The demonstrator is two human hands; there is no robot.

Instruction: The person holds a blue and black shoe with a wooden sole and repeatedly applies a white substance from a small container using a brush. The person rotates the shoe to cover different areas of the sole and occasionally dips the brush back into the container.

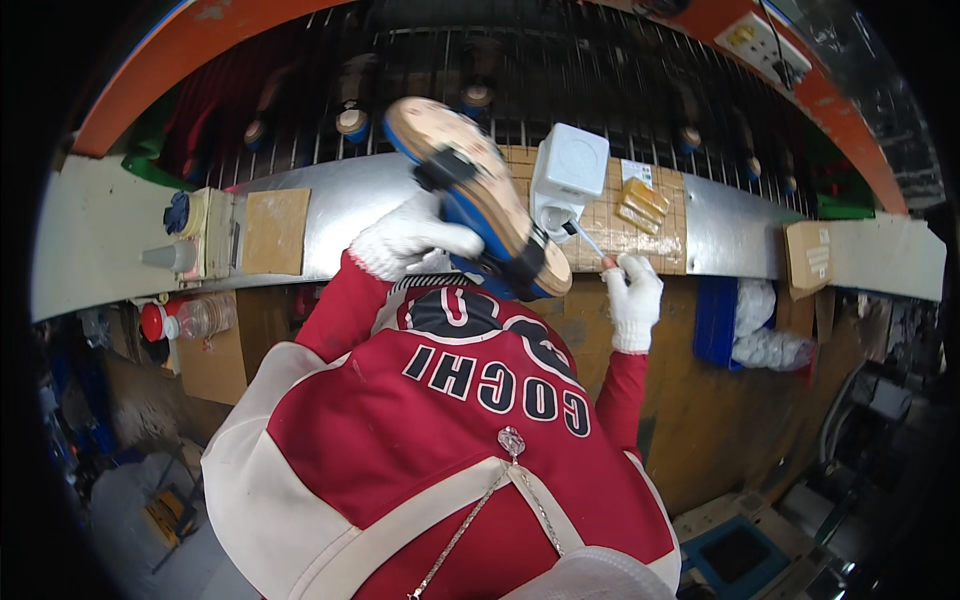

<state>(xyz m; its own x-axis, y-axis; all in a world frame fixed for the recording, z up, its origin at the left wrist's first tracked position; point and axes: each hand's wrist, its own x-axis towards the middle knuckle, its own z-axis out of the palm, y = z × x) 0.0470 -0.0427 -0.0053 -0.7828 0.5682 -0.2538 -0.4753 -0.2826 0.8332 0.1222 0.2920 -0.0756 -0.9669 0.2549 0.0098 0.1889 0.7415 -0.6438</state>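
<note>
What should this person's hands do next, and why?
Probably the right hand should bring the dark-tipped stick over to the shoe: the stick's tip is by the opening of the white container, while the left hand holds the shoe nearby, tan face toward the camera.

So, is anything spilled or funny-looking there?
I see no clear spill. One odd thing: a bare fingertip seems to poke from the white glove on the right hand, by the thin stick. Gloves usually cover fingertips.
</note>
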